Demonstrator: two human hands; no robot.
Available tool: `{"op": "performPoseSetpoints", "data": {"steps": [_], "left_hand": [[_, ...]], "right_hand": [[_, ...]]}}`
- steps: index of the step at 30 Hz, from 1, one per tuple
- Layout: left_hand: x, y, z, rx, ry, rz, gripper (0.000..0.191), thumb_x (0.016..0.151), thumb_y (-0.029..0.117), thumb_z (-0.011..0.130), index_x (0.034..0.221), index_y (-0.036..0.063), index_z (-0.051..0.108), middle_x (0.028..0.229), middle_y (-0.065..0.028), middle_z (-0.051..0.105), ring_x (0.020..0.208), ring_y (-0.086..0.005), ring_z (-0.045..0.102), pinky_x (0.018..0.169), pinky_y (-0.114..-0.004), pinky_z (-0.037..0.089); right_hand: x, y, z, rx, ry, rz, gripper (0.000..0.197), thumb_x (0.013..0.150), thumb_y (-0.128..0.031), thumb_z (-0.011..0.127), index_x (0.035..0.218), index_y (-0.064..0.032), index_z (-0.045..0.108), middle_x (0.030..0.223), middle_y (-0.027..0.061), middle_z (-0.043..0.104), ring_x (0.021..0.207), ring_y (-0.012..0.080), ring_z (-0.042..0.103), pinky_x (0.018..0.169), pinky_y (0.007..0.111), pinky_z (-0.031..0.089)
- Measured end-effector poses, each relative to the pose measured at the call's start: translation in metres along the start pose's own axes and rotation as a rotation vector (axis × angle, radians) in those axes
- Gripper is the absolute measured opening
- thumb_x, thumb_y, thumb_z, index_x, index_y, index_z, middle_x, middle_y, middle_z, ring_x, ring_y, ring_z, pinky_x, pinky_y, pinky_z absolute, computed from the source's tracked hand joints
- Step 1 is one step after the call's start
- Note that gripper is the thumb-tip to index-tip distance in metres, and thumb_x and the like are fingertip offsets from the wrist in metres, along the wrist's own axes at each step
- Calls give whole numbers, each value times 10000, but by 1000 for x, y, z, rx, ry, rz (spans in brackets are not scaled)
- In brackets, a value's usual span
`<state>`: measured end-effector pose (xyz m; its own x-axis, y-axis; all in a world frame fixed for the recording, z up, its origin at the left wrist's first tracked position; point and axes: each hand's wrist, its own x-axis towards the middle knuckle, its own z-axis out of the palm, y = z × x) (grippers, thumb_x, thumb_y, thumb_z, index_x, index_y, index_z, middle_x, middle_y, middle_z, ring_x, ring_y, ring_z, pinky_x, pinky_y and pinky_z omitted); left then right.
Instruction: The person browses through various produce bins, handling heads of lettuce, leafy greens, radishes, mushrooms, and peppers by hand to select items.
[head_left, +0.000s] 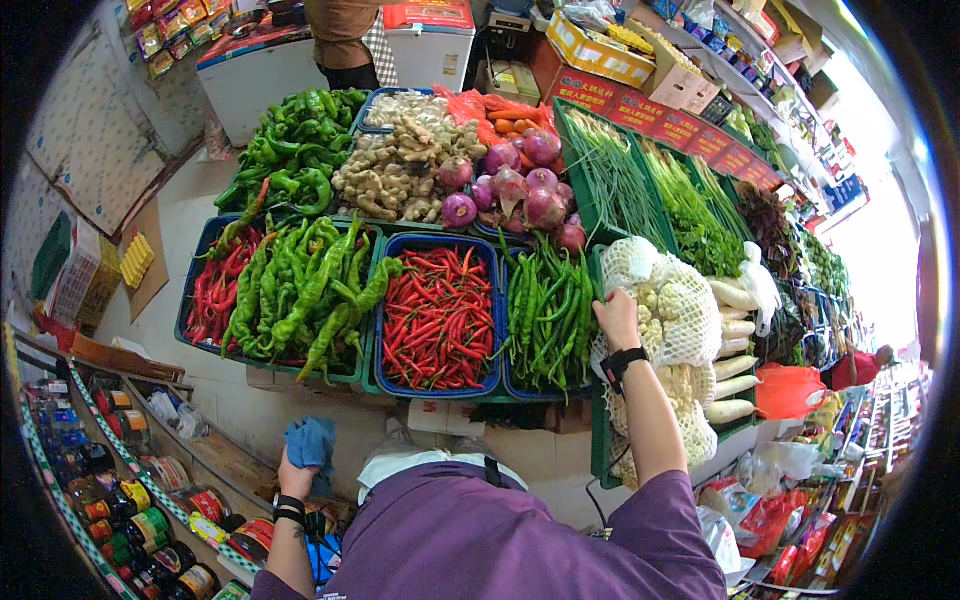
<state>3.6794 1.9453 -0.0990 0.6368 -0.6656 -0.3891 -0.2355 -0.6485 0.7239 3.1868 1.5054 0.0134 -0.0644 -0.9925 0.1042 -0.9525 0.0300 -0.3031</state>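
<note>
My left hand (298, 471) is closed around a crumpled blue cloth (310, 444), low at the left beside the shelf of jars. My right hand (619, 319) reaches forward to the edge between the long green chili peppers (551, 315) and the cauliflower in white foam nets (686, 311). Its fingers are curled, and what lies under them is hidden, so I cannot tell whether it grips anything. Left of the green chilies, a blue basket holds small red chilies (439, 319). Wrinkled green peppers (300, 281) fill the crate farther left.
Behind are green bell peppers (292, 150), ginger (405, 165), red onions (525, 187) and scallions (615, 172). White radishes (731, 367) lie at the right. A shelf of jars and bottles (150, 525) curves at the lower left. A person (345, 45) stands behind the stand; another (859, 369) is far right.
</note>
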Motion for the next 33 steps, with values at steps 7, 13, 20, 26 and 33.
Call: {"op": "performPoseSetpoints", "data": {"steps": [7, 13, 20, 26, 33], "left_hand": [[-2, -13, -2, 36, 7, -11, 664, 687, 310, 771, 1257, 72, 526, 1155, -175, 641, 1072, -321, 613, 901, -386, 474], [-6, -20, -4, 52, 40, -80, 731, 662, 368, 786, 1277, 78, 517, 1154, -194, 639, 1070, -334, 616, 897, -396, 478], [-15, -38, -25, 68, 88, -79, 753, 661, 413, 797, 1281, 97, 508, 1127, -203, 649, 1052, -347, 627, 881, -407, 497], [-40, -41, -47, 53, 145, -174, 757, 653, 435, 803, 1270, 109, 510, 1121, -197, 650, 1052, -339, 629, 889, -404, 499], [-31, -62, -48, 66, 135, -232, 811, 638, 425, 807, 1307, 102, 483, 1166, -186, 635, 1077, -330, 619, 924, -396, 487]], "right_hand": [[3, -24, -13, -18, 84, -88, 352, 801, -310, 687, 901, 26, 665, 863, 240, 661, 835, 407, 630, 754, 459, 502], [22, -111, 27, 108, -123, -300, 253, 776, -284, 649, 789, -35, 692, 815, 230, 664, 787, 392, 644, 734, 460, 519], [72, -156, 121, 16, -112, -317, 254, 731, -203, 638, 795, 42, 651, 864, 283, 644, 853, 437, 630, 783, 485, 515], [86, -161, 156, -125, -219, -174, 198, 802, -95, 550, 901, 59, 624, 949, 275, 648, 900, 420, 636, 786, 477, 526], [96, -197, 121, 119, 126, -462, 255, 902, -168, 551, 1032, 49, 522, 893, 274, 624, 863, 446, 608, 762, 493, 483]]}}
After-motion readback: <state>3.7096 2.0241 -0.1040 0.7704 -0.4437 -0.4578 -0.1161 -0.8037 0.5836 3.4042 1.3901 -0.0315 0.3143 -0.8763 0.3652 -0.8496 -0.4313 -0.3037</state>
